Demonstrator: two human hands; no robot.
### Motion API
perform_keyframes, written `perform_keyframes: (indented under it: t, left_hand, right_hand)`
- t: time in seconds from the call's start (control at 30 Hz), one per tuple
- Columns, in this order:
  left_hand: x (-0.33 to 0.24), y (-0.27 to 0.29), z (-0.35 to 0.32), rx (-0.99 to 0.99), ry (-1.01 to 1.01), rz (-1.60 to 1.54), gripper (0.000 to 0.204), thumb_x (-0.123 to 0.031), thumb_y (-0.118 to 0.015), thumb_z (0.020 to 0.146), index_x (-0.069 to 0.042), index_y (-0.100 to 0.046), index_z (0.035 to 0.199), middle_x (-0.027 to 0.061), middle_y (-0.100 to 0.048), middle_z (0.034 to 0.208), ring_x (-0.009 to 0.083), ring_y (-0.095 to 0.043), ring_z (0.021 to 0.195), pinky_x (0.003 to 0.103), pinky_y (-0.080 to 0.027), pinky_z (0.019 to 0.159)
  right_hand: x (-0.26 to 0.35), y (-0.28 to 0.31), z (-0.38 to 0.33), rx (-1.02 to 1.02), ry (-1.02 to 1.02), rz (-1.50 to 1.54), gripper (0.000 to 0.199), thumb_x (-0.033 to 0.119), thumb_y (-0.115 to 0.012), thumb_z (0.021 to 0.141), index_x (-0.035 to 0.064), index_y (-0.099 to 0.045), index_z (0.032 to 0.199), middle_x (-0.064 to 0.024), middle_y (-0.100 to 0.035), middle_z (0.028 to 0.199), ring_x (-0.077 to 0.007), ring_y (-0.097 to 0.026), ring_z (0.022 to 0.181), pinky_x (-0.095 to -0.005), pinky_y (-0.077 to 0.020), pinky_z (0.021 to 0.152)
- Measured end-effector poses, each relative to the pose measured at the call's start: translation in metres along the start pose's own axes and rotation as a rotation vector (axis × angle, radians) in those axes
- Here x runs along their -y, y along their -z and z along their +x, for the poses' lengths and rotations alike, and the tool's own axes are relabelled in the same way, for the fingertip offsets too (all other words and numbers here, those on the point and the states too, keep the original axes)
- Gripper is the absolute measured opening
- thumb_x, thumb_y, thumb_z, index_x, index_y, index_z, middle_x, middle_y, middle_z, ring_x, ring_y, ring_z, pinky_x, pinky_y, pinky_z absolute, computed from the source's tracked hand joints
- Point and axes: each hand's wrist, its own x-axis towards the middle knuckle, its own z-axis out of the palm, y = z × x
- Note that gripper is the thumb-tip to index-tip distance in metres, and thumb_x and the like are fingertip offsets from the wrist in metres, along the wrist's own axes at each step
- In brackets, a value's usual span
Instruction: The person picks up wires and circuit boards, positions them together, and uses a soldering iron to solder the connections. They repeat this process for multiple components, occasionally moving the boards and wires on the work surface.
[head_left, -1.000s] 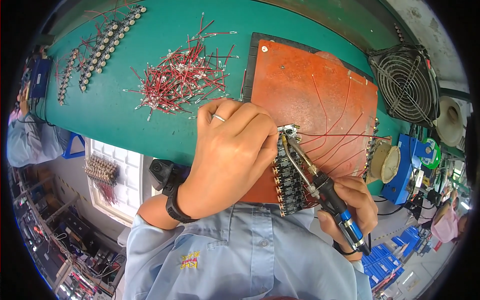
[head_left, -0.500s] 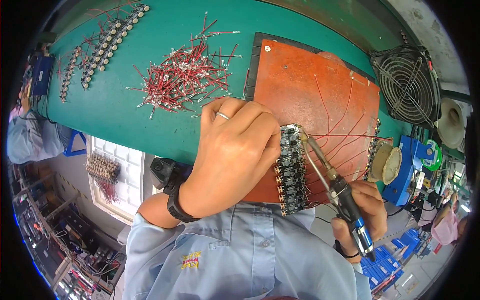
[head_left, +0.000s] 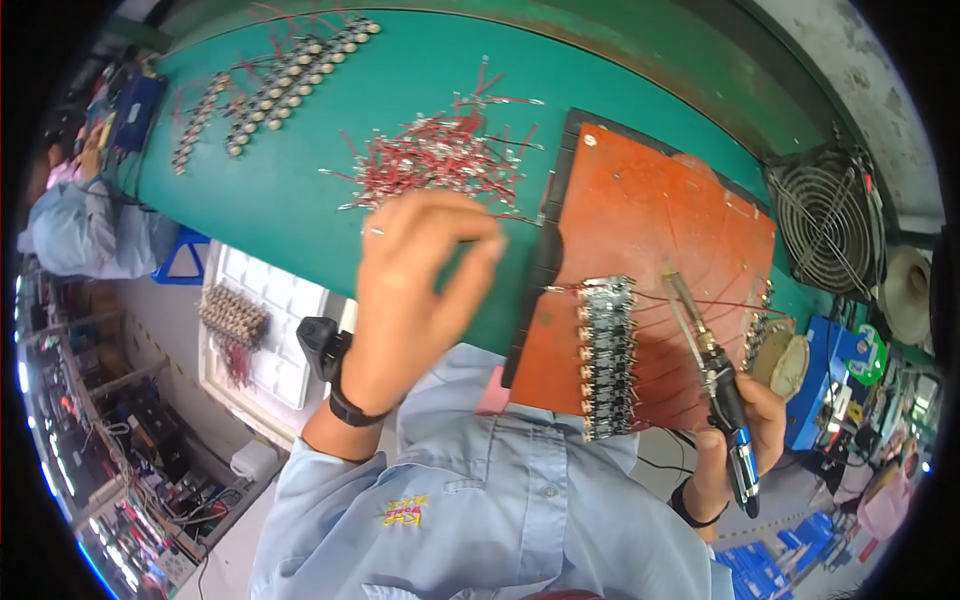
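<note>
My left hand (head_left: pixel 415 285), smeared by motion, is over the near edge of a pile of short red and black wires (head_left: pixel 430 160). Its fingers are loosely curled, with a gap inside the thumb and forefinger and nothing visible in it. My right hand (head_left: pixel 755 425) grips a soldering iron (head_left: pixel 725 400) with a black and blue handle. The iron's tip points up over an orange board (head_left: pixel 600 230), just right of a column of small circuit boards (head_left: pixel 608 350). A short wire (head_left: pixel 562 289) sticks out left from the top circuit board. Red wires trail from the column's right side.
Strips of circuit boards with round pale parts (head_left: pixel 290 85) lie at the far left. Right of the orange board are a fan (head_left: pixel 825 220), a round tan spool (head_left: pixel 782 360) and a blue box (head_left: pixel 825 370). A white tray (head_left: pixel 285 375) holds more parts. Another person (head_left: pixel 90 230) sits at left.
My left hand has left the top circuit board and moved left toward the wire pile. The soldering iron's tip has lifted off to the right of the column. The whole view has shifted slightly.
</note>
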Motion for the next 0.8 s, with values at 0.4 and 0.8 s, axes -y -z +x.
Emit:
perform_keyframes:
  t: [0.4, 0.8]
  left_hand:
    - [0.024, 0.004, -0.017, 0.068, 0.082, 0.35, 0.011, -0.007, -0.071, 0.077, -0.01, -0.065, 0.086, 0.0046, -0.057, 0.095, 0.0246, -0.051, 0.091, 0.036, -0.033, 0.078]
    - [-0.027, -0.009, -0.023, 0.178, -0.134, -0.097, 0.01, 0.001, -0.065, 0.083, -0.004, -0.063, 0.092, 0.0068, -0.062, 0.083, 0.0256, -0.055, 0.073, 0.035, -0.041, 0.067]
  right_hand:
    - [-0.003, -0.009, -0.001, 0.059, -0.066, 0.097, 0.06, 0.025, -0.082, 0.076, -0.0049, -0.051, 0.118, -0.0165, -0.062, 0.107, -0.0196, -0.065, 0.088, -0.0274, -0.0524, 0.076]
    - [0.0, -0.013, 0.0, 0.13, -0.028, 0.323, 0.049, 0.011, -0.076, 0.082, -0.0051, -0.053, 0.121, -0.0196, -0.065, 0.108, -0.0246, -0.069, 0.092, -0.0304, -0.0546, 0.08]
